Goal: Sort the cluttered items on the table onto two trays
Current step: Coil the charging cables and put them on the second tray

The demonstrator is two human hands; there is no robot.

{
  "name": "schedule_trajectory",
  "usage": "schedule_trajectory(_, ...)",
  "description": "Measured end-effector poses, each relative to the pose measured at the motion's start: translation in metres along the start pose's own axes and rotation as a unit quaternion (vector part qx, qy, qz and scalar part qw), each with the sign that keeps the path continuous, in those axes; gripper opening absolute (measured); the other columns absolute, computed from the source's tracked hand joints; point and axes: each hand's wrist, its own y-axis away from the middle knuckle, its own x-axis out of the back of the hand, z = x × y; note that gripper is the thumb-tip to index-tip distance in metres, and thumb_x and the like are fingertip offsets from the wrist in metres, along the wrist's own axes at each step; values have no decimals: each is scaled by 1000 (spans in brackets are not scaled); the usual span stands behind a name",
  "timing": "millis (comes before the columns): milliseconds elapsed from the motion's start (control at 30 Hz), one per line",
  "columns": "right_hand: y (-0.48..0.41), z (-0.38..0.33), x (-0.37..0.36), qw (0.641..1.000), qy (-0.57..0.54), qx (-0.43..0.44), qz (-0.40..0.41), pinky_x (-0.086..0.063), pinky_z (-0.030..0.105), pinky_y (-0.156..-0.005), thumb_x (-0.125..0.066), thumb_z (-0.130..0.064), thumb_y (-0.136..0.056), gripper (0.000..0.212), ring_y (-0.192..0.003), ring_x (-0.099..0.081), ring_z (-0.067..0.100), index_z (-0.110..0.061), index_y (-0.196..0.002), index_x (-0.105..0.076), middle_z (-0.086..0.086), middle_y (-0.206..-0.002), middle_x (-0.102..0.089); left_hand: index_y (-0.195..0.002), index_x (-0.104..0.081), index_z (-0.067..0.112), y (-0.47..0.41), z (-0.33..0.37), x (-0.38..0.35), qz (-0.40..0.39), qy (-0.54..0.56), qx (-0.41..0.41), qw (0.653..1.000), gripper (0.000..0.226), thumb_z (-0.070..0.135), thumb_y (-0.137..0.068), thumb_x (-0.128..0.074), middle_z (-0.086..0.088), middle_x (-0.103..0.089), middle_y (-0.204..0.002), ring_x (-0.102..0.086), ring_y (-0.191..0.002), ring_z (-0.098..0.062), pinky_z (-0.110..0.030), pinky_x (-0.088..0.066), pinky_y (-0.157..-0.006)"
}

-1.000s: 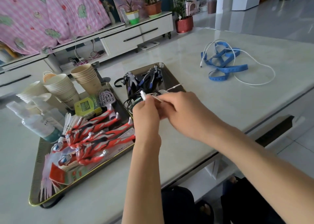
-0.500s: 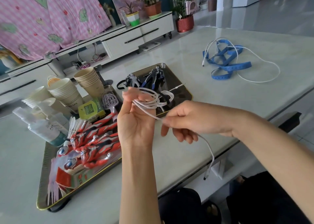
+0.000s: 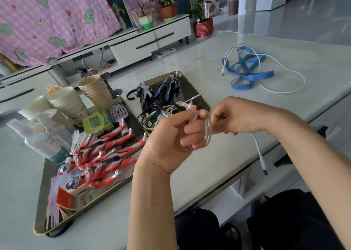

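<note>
The step in hand looks like coiling a white charging cable (image 3: 208,130) before traying it. The left hand (image 3: 171,136) has its fingers curled through the loops, held just in front of the smaller tray (image 3: 190,92). The right hand (image 3: 237,117) grips the running length, whose plug end (image 3: 264,166) dangles past the table (image 3: 209,173) edge. Next, that tail needs winding in, then the coil can join the cables on that tray (likely its place). A blue measuring tape (image 3: 252,77), tangled with another white cable (image 3: 284,90), lies well apart; nothing blocks the way.
</note>
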Motion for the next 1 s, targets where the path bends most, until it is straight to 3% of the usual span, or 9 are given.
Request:
schedule_trajectory(133, 2, -4, 1, 997, 67, -3, 48, -39, 21, -48, -73, -34, -72, 27, -49, -46, 14, -16, -58, -58, 5, -60, -54, -77, -49, 8, 0, 0, -5, 10, -67, 56, 996, 26, 23, -93, -34, 9, -35, -42, -28, -28, -1, -14, -27, -36)
schedule_trajectory(333, 10, -9, 3, 999, 27, 4, -18, -35, 22, -56, -70, -20, -79, 20, -56, -42, 8, -18, -61, -61, -6, -55, -49, -76, -59, 2, 1, -4, -11, 51, -230, 99, 967, 37, 22, -97, -36, 1, -51, -43, -43, -30, -7, -14, -31, -35)
schedule_trajectory(433, 15, -11, 6, 998, -23, -18, -65, -31, 21, -52, -64, -16, -83, 15, -53, -38, 9, -16, -69, -64, -4, -55, -48, -80, -59, 2, 0, -7, -15, 60, -316, 121, 939, 36, 21, -99, -35, -1, -62, -50, -50, -34, -7, -16, -32, -40)
schedule_trajectory(533, 15, -13, 6, 997, -40, -23, -61, -30, 20, -48, -62, -16, -85, 16, -50, -37, 10, -10, -71, -65, -1, -55, -48, -84, -58, 2, -3, -8, -17, 87, -328, 124, 932, 34, 19, -100, -33, -3, -66, -57, -54, -37, -9, -17, -33, -41)
schedule_trajectory(700, 7, -19, -5, 991, -100, -16, 86, -35, 22, -47, -60, -13, -86, 18, -48, -45, 13, 1, -77, -67, 8, -59, -54, -80, -58, 4, -14, -12, -22, 163, -268, 33, 949, 36, 20, -101, -33, -2, -68, -60, -64, -50, -12, -19, -45, -46)
schedule_trajectory(833, 14, -35, -19, 975, -159, 45, 148, -42, 19, -43, -48, -16, -94, 30, -47, -59, 16, 0, -76, -64, 11, -61, -65, -69, -56, 4, -16, -11, -16, 292, -241, -135, 916, 45, 25, -101, -33, 0, -57, -46, -57, -51, -11, -17, -48, -50)
schedule_trajectory(900, 19, -46, -31, 970, -181, 74, 144, -41, 18, -39, -46, -22, -97, 34, -41, -57, 12, -7, -71, -62, 6, -58, -61, -80, -59, 8, -19, -7, -15, 324, -146, -185, 916, 42, 32, -101, -31, 0, -65, -62, -60, -56, -9, -20, -48, -55)
schedule_trajectory(967, 20, -51, -42, 974, -168, 89, 123, -39, 16, -37, -47, -24, -97, 31, -38, -53, 8, -11, -71, -58, 2, -57, -58, -96, -56, 10, -17, -5, -7, 272, 21, -220, 936, 35, 32, -102, -29, -1, -70, -78, -68, -69, -12, -24, -52, -63)
schedule_trajectory(1000, 17, -50, -44, 977, -167, 88, 101, -38, 16, -38, -47, -24, -97, 30, -38, -52, 9, -11, -72, -57, 2, -57, -58, -94, -53, 10, -16, -3, -2, 246, 92, -234, 936, 32, 29, -102, -29, 0, -68, -75, -67, -69, -12, -23, -52, -62)
